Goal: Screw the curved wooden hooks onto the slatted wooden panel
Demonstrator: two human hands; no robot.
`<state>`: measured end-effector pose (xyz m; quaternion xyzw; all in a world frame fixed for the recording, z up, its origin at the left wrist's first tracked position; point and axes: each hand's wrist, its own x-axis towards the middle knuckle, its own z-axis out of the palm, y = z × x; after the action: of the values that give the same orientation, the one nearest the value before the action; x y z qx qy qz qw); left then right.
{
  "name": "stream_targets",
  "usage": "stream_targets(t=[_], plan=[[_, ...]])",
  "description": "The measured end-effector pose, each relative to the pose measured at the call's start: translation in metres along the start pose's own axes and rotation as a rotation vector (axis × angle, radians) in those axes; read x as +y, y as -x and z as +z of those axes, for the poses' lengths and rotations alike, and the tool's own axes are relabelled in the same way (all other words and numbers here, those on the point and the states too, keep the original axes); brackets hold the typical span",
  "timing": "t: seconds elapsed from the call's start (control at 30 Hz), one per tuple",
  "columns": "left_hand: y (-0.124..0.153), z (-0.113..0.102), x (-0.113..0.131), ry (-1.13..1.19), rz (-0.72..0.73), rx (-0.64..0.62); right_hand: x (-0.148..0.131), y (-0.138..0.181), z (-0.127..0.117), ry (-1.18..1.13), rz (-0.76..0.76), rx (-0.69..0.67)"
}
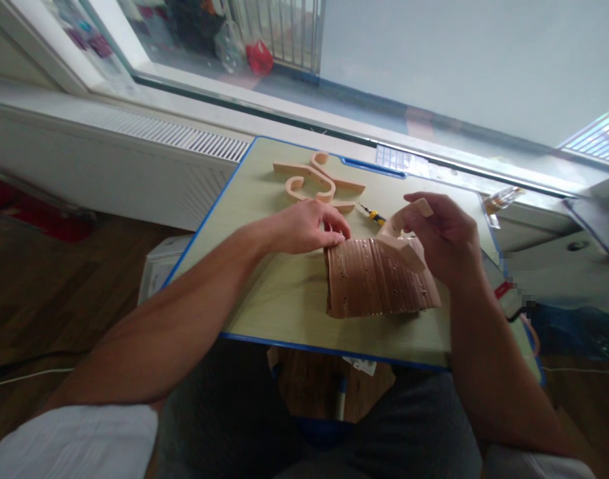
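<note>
A curved, hook-shaped wooden piece [401,251] is in my right hand [451,233], whose fingers are closed round its upper right side. The piece stands tilted over a block of brown corrugated cardboard [367,279] dotted with small holes. At the cardboard's far left corner, my left hand [312,227] has its thumb and curled fingers drawn together; what lies between the fingertips is too small to make out. Beyond the hands lie more curved wooden pieces [312,193] on the table. A yellow and black screwdriver [373,214] rests between them and the cardboard.
The pale green table [279,293] has a blue rim and a blue pen groove [374,167] at its far edge. A clear plastic box [401,159] and a small transparent packet [502,199] lie by the window. A white radiator [135,159] stands left.
</note>
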<state>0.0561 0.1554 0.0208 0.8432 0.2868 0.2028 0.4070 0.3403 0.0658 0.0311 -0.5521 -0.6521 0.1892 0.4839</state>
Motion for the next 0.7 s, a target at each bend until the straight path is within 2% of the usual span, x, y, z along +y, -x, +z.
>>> stream_targets(t=[0.17,0.27,0.53,0.7], plan=[[-0.001,0.002,0.002,-0.001,0.012,0.036,-0.010,0.005,0.002,0.048,-0.116,-0.051],[-0.001,0.002,0.004,0.007,0.000,0.067,-0.016,0.007,0.006,0.062,-0.171,-0.144],[0.005,-0.015,0.001,-0.052,0.012,0.059,-0.022,0.004,0.020,0.140,-0.192,-0.400],[0.005,-0.017,-0.003,-0.042,0.022,0.045,-0.027,0.000,0.025,0.146,-0.239,-0.488]])
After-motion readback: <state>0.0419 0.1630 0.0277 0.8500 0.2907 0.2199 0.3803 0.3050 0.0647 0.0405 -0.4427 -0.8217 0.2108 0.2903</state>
